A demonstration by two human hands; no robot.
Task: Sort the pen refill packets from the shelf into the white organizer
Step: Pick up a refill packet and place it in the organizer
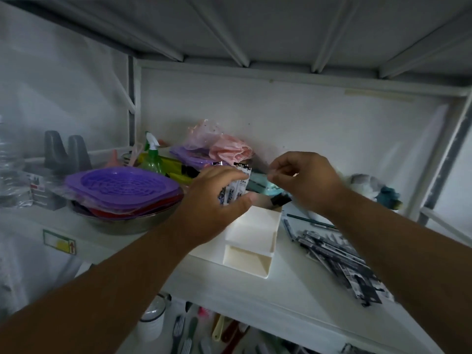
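Packets (236,186) upright in my left hand (217,200), clasped over the white organizer (251,241)'s back compartment; loose pile (337,259) lies rightward, long axes slanting, nearer my right hand (304,180), pinched, contents unclear

Two bare forearms enter from the 6 and 4 o'clock edges, with no sleeves showing in view. The left hand (214,200) and right hand (306,180) wear no gloves. No rings, watch or bands show on either wrist or any finger.
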